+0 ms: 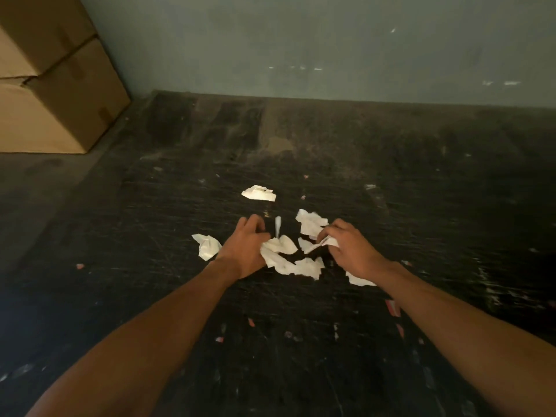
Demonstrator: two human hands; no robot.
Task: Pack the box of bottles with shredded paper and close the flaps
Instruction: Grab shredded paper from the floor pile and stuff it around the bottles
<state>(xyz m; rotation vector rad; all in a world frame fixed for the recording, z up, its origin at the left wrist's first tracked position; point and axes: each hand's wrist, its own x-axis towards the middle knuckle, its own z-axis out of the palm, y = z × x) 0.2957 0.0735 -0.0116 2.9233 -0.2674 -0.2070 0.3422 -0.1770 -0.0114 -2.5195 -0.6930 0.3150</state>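
Note:
Several torn white paper scraps [301,266] lie scattered on a dark, scratched surface [301,326]. My left hand [243,251] rests over the left side of the pile, fingers curled onto a crumpled scrap [279,246]. My right hand [349,251] pinches another scrap [325,243] at the right side. One loose piece [259,193] lies farther away, another [207,246] lies left of my left hand, and one [311,222] lies between and beyond the hands. No box of bottles is in view.
Two stacked closed cardboard boxes [57,85] stand at the far left against a grey-green wall [331,46]. Small pink and white bits [392,307] litter the dark surface, which ends at the wall.

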